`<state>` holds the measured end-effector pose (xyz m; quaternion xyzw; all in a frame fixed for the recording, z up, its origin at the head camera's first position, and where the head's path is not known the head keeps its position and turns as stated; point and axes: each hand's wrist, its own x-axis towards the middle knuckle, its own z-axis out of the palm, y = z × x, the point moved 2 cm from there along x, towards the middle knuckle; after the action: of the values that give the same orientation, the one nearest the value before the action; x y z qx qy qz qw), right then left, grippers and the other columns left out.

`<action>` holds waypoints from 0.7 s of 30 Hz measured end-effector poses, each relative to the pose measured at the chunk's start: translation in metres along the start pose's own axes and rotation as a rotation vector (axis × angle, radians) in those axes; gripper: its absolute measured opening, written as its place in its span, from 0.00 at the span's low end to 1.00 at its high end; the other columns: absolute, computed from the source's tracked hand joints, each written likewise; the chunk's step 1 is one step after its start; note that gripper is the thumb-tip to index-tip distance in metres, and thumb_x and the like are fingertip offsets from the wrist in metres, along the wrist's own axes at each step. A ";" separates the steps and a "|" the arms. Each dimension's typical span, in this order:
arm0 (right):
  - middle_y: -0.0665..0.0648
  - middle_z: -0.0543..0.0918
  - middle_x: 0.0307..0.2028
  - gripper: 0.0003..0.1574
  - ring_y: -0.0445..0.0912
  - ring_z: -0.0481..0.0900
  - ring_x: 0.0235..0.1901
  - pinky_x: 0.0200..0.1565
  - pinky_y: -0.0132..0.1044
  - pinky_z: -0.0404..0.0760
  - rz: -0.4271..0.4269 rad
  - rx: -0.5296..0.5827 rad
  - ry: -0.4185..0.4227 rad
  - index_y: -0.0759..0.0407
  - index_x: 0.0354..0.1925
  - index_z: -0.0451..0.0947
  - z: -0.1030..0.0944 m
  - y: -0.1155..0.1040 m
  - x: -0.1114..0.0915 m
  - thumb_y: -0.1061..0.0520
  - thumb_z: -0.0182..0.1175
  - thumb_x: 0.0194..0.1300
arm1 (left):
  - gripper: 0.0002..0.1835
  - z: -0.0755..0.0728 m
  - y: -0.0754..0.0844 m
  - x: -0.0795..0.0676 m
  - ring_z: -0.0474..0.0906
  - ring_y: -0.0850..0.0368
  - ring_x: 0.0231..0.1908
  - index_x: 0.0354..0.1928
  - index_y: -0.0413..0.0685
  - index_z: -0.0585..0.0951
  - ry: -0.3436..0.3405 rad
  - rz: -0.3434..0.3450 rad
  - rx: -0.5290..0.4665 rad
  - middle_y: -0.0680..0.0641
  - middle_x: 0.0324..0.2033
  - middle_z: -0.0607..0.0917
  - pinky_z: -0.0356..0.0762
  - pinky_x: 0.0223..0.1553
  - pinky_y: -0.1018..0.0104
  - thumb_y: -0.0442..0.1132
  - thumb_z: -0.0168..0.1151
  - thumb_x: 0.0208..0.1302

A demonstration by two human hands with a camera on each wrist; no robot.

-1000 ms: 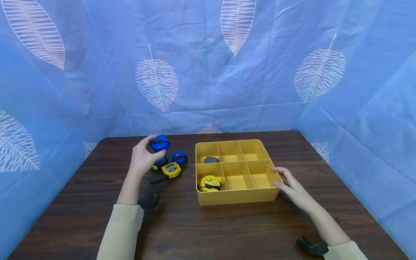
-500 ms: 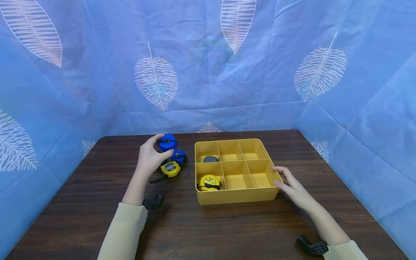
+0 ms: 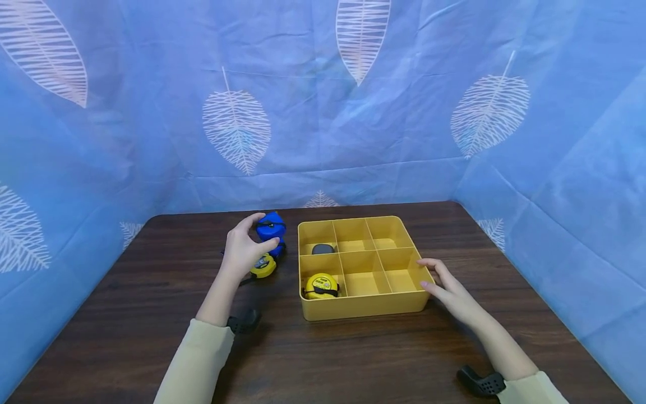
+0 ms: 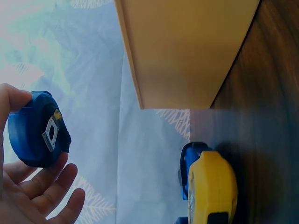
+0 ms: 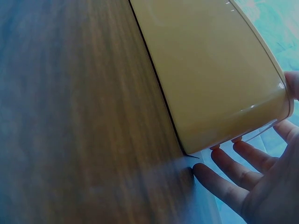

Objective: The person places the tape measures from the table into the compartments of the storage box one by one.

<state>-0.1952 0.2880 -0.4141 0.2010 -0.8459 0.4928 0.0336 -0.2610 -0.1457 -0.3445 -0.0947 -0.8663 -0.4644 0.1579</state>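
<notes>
The boxed yellow tape measure [image 3: 322,287] carries small dark print, too blurred to read; the loose yellow tape measure [image 3: 264,268] has a dark label, also unreadable. The left hand [image 3: 242,247] pinches a blue tape measure [image 3: 271,232] between thumb and fingers, holding it above the dark wooden table [image 3: 353,359], to the left of a yellow box [image 3: 365,309]. In the left wrist view its metal end hook [image 4: 50,134] faces the table side; in the head view a black strap [image 3: 275,224] runs crosswise over it. The box's long axis runs left to right, with three compartments in each of two rows. The boxed tape sits front left, and a dark rounded object [image 3: 323,248] sits back left. The right hand [image 3: 451,294] grips the box's right end, thumb and index finger over the rim. Compared with half a second ago, the held tape is further right, nearer the box, and now partly covers the second blue tape measure [image 3: 277,248], while the right hand keeps its place
</notes>
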 end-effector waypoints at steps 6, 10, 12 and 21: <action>0.66 0.61 0.62 0.26 0.56 0.56 0.61 0.51 0.21 0.60 -0.003 -0.002 0.004 0.66 0.65 0.58 0.000 0.000 0.001 0.63 0.49 0.72 | 0.34 0.007 0.000 -0.001 0.73 0.48 0.30 0.63 0.44 0.72 -0.005 0.007 -0.011 0.42 0.55 0.78 0.73 0.27 0.60 0.43 0.73 0.53; 0.65 0.62 0.61 0.26 0.52 0.57 0.59 0.50 0.21 0.60 -0.011 -0.013 0.013 0.65 0.65 0.58 0.001 0.000 0.001 0.63 0.50 0.72 | 0.34 0.010 0.000 -0.001 0.73 0.48 0.42 0.62 0.44 0.73 -0.006 0.002 -0.015 0.42 0.54 0.78 0.75 0.35 0.59 0.43 0.73 0.53; 0.65 0.62 0.61 0.26 0.50 0.57 0.59 0.50 0.21 0.60 -0.013 -0.015 0.017 0.65 0.65 0.58 0.001 0.000 0.001 0.63 0.50 0.72 | 0.34 0.011 0.001 -0.001 0.74 0.46 0.42 0.62 0.43 0.73 -0.010 0.003 -0.016 0.42 0.54 0.78 0.75 0.35 0.58 0.43 0.73 0.53; 0.65 0.62 0.61 0.26 0.51 0.57 0.59 0.51 0.21 0.60 -0.015 -0.012 0.016 0.66 0.65 0.58 0.001 0.001 0.001 0.63 0.50 0.72 | 0.34 0.013 0.010 0.001 0.74 0.49 0.38 0.62 0.44 0.73 -0.026 0.015 -0.036 0.44 0.54 0.78 0.75 0.35 0.57 0.45 0.73 0.53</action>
<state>-0.1964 0.2873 -0.4151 0.2033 -0.8471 0.4890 0.0451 -0.2617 -0.1290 -0.3433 -0.1101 -0.8590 -0.4775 0.1481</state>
